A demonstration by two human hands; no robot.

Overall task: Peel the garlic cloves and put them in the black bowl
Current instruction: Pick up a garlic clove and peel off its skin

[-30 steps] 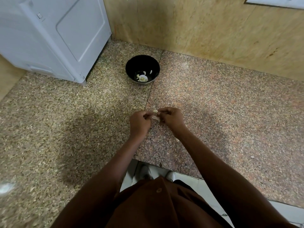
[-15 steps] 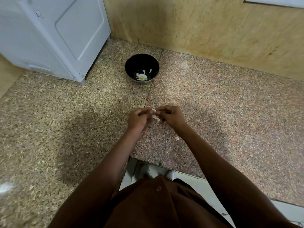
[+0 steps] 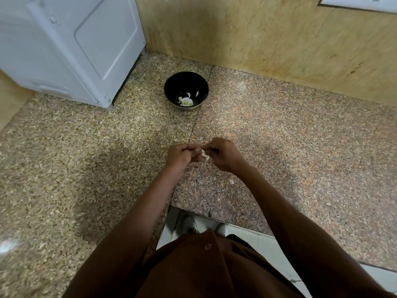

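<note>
Two hands at work above the counter (image 3: 300,147), meeting at the fingertips. My left hand (image 3: 181,154): fingers curled, pinching one side of the clove (image 3: 204,153). My right hand (image 3: 223,154): fingers curled likewise, pinching the other side. Clove: a small pale piece, mostly hidden between the fingertips, with a bit of whitish skin showing below them; how much skin is on it I cannot tell.

One bowl (image 3: 171,89), black, standing farther back on the counter near the wall (image 3: 268,39), well apart from my hands and straddling the seam between the two stone slabs. Contents: a few pale peeled pieces (image 3: 185,101) at the bottom, plus a sliver on the inner side.

One scrap of peel (image 3: 231,181), lying on the counter just beside my right wrist. Smaller pale specks sit farther right on the stone.

One white appliance (image 3: 71,44), at the back left, its corner near the bowl.

Counter: speckled granite, browner on the left slab, pinker on the right. Below its front edge, a white floor (image 3: 266,244) and my brown shirt (image 3: 204,272) with one button.
</note>
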